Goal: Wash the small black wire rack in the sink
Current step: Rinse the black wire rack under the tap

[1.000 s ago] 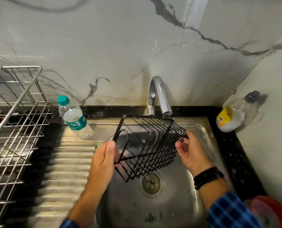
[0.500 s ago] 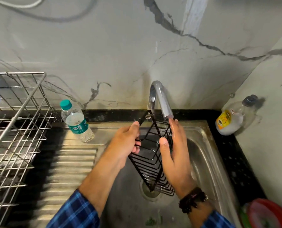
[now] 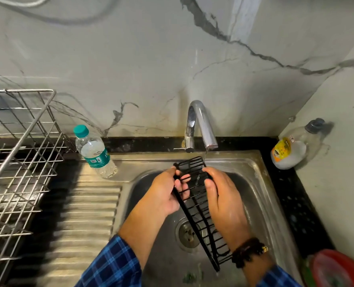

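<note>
Black wire rack [image 3: 194, 195] held on edge over the sink [image 3: 261, 183] basin, both hands on it.

The left hand [image 3: 163, 195] curls its fingers through the wires on one side and the right hand [image 3: 223, 199] clasps the other. The rack's upper end sits just under the tap [image 3: 201, 125] spout, its lower end above the drain [image 3: 187, 233]. A water bottle [image 3: 94, 152] stands on the drainboard's back corner.

The back wall [image 3: 130, 59] is pale marble with dark grey veins and meets a plain pale side wall [image 3: 337, 172] on the right. A clear bottle with a yellow label [image 3: 289, 154] stands there in the far right corner of the black worktop [image 3: 296, 204]. At the worktop's left edge stands a steel wire dish drainer [image 3: 16, 162], with a teal-capped water bottle [image 3: 94, 152] just beside it.
</note>
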A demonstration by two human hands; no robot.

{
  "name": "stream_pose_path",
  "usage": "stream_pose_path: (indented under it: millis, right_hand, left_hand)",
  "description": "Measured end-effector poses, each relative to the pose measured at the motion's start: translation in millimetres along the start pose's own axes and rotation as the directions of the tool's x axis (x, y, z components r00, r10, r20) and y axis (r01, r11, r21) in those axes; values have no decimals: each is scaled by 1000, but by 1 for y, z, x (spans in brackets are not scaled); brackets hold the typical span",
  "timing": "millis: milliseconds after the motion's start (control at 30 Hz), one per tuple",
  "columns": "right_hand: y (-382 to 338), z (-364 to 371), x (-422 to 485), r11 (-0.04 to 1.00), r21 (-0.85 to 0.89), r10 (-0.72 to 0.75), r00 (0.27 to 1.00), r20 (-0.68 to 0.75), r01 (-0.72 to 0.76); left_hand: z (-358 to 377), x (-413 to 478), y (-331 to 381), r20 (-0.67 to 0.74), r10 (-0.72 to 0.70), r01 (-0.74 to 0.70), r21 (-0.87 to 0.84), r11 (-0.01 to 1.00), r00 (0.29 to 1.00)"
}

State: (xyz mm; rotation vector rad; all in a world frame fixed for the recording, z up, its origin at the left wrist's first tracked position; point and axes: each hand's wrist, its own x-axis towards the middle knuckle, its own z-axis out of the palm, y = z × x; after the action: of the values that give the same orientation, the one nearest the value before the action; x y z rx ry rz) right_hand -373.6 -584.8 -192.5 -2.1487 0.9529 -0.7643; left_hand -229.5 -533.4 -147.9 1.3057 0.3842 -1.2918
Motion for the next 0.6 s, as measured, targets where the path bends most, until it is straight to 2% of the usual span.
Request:
stream_pose_path:
  millis: [67,100,200,267,400,500,600]
  right_hand:
    - [-6,-3,13,978,164,129,992,-7,-126]
    - [-9,-5,19,973,172,155,988,4,-154]
    - [-18,-6,37,979,99,170,981,95,-179]
    - [-21,-6,50,968,88,223,964,142,-236]
    - [-19,3,65,948,78,302,949,90,-309]
    - [-24,11,69,961,40,271,962,32,-272]
    - [-36,13,62,992,-41,123,976,181,-117]
  left_hand:
    - [-4,2,-3,29,-13,15,-73,997,999]
    - [-6,4,-5,50,-15,21,-119,993,999]
    - [-13,8,-13,86,-12,34,-263,964,996]
    - [-14,7,-24,95,51,-18,-325,945,994]
    - [-9,-13,-53,152,224,-162,-337,928,963]
    - [-7,-16,-72,172,264,-186,-369,911,949]
    - [-9,-3,-71,132,314,-233,-424,875,940]
